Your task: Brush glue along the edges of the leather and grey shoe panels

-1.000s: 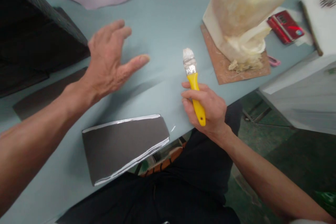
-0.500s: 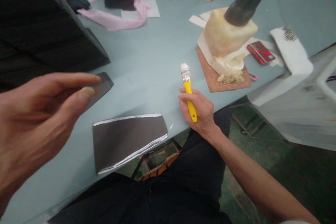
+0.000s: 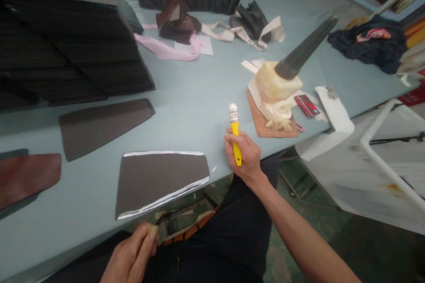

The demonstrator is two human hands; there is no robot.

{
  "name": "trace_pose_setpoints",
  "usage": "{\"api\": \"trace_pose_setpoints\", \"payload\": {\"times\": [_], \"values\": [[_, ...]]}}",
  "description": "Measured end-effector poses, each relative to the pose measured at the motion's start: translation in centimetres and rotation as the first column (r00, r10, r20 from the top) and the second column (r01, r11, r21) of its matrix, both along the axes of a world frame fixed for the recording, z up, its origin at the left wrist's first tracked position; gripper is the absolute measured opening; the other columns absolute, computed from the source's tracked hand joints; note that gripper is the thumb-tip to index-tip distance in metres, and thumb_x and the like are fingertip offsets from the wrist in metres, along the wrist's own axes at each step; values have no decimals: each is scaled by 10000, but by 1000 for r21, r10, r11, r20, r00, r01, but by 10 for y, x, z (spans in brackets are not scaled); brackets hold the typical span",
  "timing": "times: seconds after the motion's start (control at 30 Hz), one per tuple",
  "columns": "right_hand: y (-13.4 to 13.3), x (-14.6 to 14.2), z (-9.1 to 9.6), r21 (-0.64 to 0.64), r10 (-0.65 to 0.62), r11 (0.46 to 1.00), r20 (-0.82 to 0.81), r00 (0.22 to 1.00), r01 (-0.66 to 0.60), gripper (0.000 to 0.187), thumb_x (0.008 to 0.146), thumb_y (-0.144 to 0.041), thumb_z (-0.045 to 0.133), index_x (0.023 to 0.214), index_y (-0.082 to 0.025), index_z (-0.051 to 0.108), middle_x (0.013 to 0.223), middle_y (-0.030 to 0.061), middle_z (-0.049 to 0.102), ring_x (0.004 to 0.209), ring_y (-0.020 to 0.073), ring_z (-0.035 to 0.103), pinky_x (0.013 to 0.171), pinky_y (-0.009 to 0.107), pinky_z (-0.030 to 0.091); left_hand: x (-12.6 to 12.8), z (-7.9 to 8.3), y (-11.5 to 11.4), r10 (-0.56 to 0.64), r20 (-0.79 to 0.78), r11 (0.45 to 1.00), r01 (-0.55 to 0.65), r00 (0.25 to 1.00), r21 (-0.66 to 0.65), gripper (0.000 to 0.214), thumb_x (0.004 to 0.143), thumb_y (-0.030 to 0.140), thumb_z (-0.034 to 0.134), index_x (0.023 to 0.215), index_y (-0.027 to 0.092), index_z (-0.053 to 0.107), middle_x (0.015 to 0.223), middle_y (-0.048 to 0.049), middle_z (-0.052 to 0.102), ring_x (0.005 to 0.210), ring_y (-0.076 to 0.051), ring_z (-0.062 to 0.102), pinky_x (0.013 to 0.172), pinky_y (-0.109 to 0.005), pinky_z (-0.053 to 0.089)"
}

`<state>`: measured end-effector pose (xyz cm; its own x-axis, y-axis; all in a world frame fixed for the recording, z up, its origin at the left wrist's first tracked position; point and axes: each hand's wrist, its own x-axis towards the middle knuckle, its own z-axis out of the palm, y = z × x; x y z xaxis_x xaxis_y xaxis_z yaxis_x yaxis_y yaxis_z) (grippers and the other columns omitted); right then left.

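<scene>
My right hand is wrapped round the yellow handle of a paintbrush. The brush stands bristles-up above the table, its tip coated white. Left of it lies a dark grey tapered panel near the table edge, with white wet-looking strips along its two long sides. My left hand is low over my lap, just below that panel, fingers pressed together; whether they hold anything is hidden. Further back lies a second dark tapered panel. Reddish-brown pieces are stacked at the far left.
A tall dark stack stands at the back left. On the right, a cut-open pale container with a dark tube sits on a brown board. Beside it lie a red box and a white curved piece. Pink cloth lies behind.
My left hand has dropped from above the left of the table to my lap, and its fingers have closed. The view has tilted up; the right hand still holds the paintbrush.
</scene>
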<state>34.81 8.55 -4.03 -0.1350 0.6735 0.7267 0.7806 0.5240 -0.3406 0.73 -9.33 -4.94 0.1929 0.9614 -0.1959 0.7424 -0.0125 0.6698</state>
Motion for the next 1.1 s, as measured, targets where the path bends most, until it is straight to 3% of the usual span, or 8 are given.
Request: {"api": "trace_pose_setpoints", "payload": {"times": [0.1, 0.2, 0.33, 0.53, 0.77, 0.87, 1.0, 1.1], "values": [[0, 0, 0, 11, 2, 1000, 4, 1000, -2, 144, 994, -151, 643, 1104, -210, 714, 1136, 142, 832, 1041, 237, 815, 908, 361, 663, 0, -24, 1, -1, -20, 996, 2, 1000, 85, 455, 991, 541, 406, 859, 321, 781, 804, -58, 798, 667, -236, 750, 605, -274, 600], [-1, 1, -2, 19, 1, 1000, 4, 1000, -1, 140, 1002, -162, 635, 1109, -210, 712, 1140, 146, 833, 1058, 243, 811, 925, 373, 654, 8, -30, 3, -18, -61, 1000, 18, 998, -6, 463, 1020, 499, 388, 757, 300, 713, 642, -16, 721, 573, -213, 727, 547, -265, 540], [-1, 3, -3, 28, 20, 999, -4, 1000, -20, 140, 1016, -163, 629, 1134, -198, 696, 1142, 149, 827, 1055, 244, 806, 929, 378, 645, 15, -27, 6, -11, -76, 993, 2, 997, -117, 467, 1028, 522, 406, 702, 284, 640, 600, 16, 671, 578, -204, 723, 585, -276, 530], [-1, 10, -8, 42, 30, 999, 28, 999, -31, 173, 1072, -213, 568, 1197, -225, 687, 1047, 85, 838, 938, 215, 814, 869, 343, 644, 10, -25, 7, 36, 68, 993, -28, 997, -117, 353, 997, 560, 525, 1074, 292, 741, 1021, 7, 843, 920, -215, 818, 827, -284, 596], [-1, 11, -10, -24, -17, 1000, 58, 998, 18, 182, 1096, -311, 542, 1116, -231, 704, 974, 70, 827, 841, 216, 787, 804, 341, 619, 12, -10, 7, 24, 65, 993, -17, 998, -115, 419, 1037, 558, 498, 812, 262, 692, 675, 37, 686, 623, -169, 691, 637, -276, 471], [1, 11, -10, -39, -41, 998, 93, 995, 45, 220, 1100, -336, 520, 1105, -228, 712, 989, 78, 829, 864, 219, 788, 824, 345, 620, 14, -10, 8, 16, 107, 995, -5, 994, -103, 399, 1036, 549, 514, 820, 258, 681, 730, 26, 717, 685, -178, 715, 674, -278, 479], [1, 11, -10, -36, -52, 998, 106, 993, 56, 231, 1089, -332, 526, 1096, -214, 725, 986, 86, 833, 858, 224, 788, 821, 348, 619, 17, -11, 6, 23, 144, 997, -13, 989, -71, 333, 1043, 507, 492, 974, 264, 709, 932, -12, 798, 869, -207, 773, 796, -292, 516], [0, 11, -8, -21, -37, 999, 63, 997, 39, 212, 1063, -320, 563, 1072, -201, 738, 932, 87, 832, 807, 238, 781, 780, 355, 609, 21, -6, 2, 17, 119, 997, -8, 993, -72, 338, 1073, 460, 437, 969, 268, 695, 878, -5, 776, 790, -191, 748, 756, -290, 494]]}}
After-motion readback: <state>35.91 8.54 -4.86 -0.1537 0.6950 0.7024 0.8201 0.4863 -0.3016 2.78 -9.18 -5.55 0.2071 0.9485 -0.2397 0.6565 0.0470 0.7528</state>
